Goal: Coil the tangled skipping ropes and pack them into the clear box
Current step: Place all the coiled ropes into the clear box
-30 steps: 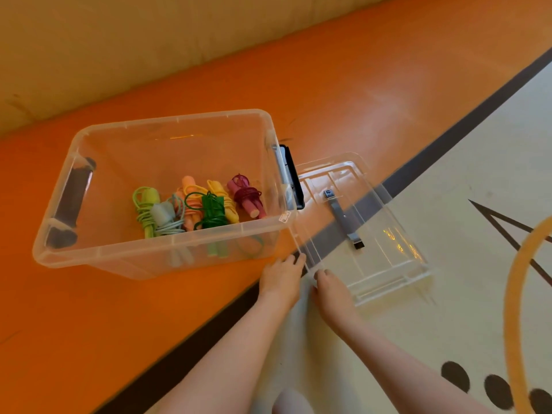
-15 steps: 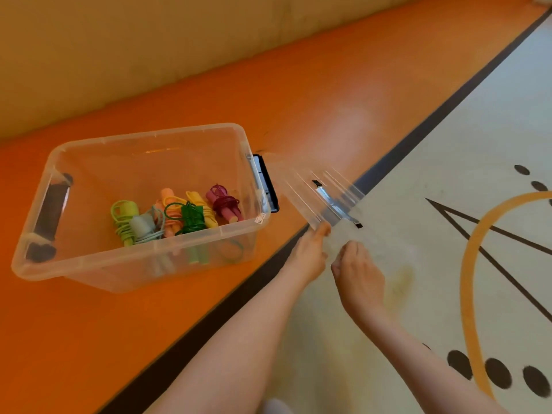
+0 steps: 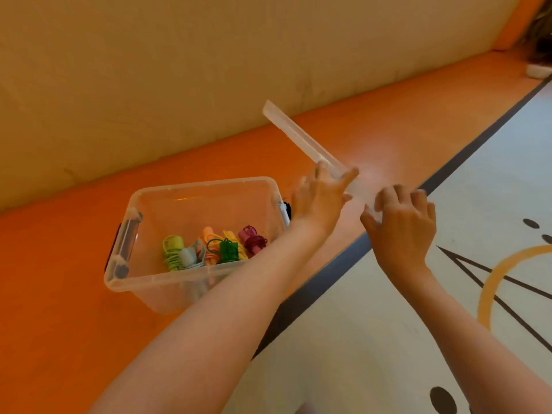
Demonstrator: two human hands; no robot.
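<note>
Coiled skipping ropes (image 3: 213, 249) lie packed in the clear box (image 3: 191, 279) on the floor; our left hand (image 3: 318, 201) and right hand (image 3: 401, 225) grip the raised lid (image 3: 301, 137). We judge only closing remains.

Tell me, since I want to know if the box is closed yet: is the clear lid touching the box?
Apart. The head view shows the lid lifted edge-on above the floor, gripped by the left hand and right hand, with orange floor visible between it and the box.

Tan padded wall (image 3: 209, 70) running along the back, orange floor strip (image 3: 59, 324) lying below it, dark border line (image 3: 448, 171) dividing it from pale floor (image 3: 343, 369) showing black dots, yellow ring.
</note>
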